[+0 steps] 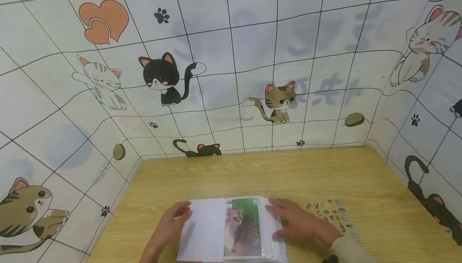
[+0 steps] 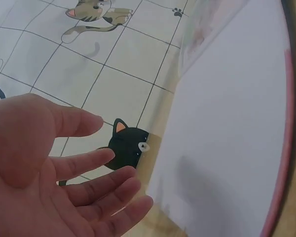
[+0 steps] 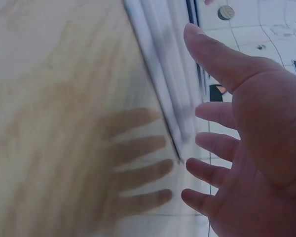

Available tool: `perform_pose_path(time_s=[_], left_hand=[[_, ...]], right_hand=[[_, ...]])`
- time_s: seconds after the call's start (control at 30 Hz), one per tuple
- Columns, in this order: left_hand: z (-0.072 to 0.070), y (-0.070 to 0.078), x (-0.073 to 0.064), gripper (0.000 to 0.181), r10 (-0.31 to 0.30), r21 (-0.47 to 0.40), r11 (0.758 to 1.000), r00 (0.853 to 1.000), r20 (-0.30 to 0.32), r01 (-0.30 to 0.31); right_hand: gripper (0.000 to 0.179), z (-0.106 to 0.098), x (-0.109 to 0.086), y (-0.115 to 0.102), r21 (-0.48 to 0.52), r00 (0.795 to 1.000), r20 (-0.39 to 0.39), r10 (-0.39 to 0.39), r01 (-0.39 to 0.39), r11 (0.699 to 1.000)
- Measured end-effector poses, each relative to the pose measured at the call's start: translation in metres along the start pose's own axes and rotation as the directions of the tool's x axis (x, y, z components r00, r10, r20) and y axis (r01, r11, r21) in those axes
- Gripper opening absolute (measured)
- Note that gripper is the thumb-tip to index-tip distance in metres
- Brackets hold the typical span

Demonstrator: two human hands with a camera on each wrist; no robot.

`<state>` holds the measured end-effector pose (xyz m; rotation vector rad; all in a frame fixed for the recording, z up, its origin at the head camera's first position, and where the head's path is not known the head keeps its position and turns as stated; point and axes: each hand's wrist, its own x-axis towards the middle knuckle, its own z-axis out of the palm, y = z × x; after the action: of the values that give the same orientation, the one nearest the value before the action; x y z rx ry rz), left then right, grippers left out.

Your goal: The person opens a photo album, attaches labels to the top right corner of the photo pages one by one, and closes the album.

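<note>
A photo album (image 1: pixel 203 233) lies open on the wooden table, its plain white inside cover on the left. Beside that, a photo (image 1: pixel 241 235) of a cat against green sits in a glossy plastic sleeve. My left hand (image 1: pixel 172 223) is at the cover's upper left corner, fingers loosely bent and holding nothing; the left wrist view shows the palm and the cover's red edge. Over the stacked pages (image 1: pixel 267 237) at the right side, my right hand (image 1: pixel 297 219) has its fingers spread. In the right wrist view its fingertips are right beside the layered page edges (image 3: pixel 160 64).
Several small food stickers (image 1: pixel 326 212), among them a green bottle (image 1: pixel 342 227), lie to the right, partly behind my right forearm. Walls covered with a cat-print sheet (image 1: pixel 216 74) enclose the table (image 1: pixel 252 174) at the back and both sides.
</note>
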<state>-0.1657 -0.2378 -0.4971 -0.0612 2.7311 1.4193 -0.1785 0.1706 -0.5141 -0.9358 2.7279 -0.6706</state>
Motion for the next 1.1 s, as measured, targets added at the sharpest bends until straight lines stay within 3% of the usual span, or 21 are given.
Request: perform_pose_path(time_s=[0.27, 0.63, 0.8, 0.93, 1.1], left_hand=[[0.01, 0.024, -0.003, 0.036, 0.089, 0.006, 0.996, 0.994, 0.057, -0.09], [0.031, 0.056, -0.01, 0.033, 0.255, -0.031, 0.967, 0.95, 0.182, -0.254], [0.043, 0.071, -0.012, 0.032, 0.358, -0.031, 0.933, 0.913, 0.193, -0.359], [0.058, 0.083, -0.013, 0.027, 0.437, -0.038, 0.897, 0.872, 0.221, -0.44], [0.079, 0.096, -0.012, 0.025, 0.437, -0.065, 0.896, 0.842, 0.316, -0.44]], right_hand=[[0.068, -0.031, -0.011, 0.01, 0.117, 0.999, -0.025, 0.043, -0.04, 0.992], [0.055, -0.06, -0.04, 0.04, 0.271, 0.987, -0.023, 0.157, -0.145, 0.952], [0.052, -0.067, -0.051, 0.049, 0.314, 0.98, -0.01, 0.197, -0.184, 0.931], [0.049, -0.069, -0.056, 0.054, 0.34, 0.981, -0.013, 0.195, -0.179, 0.923], [0.04, -0.069, -0.058, 0.063, 0.32, 0.977, -0.043, 0.21, -0.185, 0.929]])
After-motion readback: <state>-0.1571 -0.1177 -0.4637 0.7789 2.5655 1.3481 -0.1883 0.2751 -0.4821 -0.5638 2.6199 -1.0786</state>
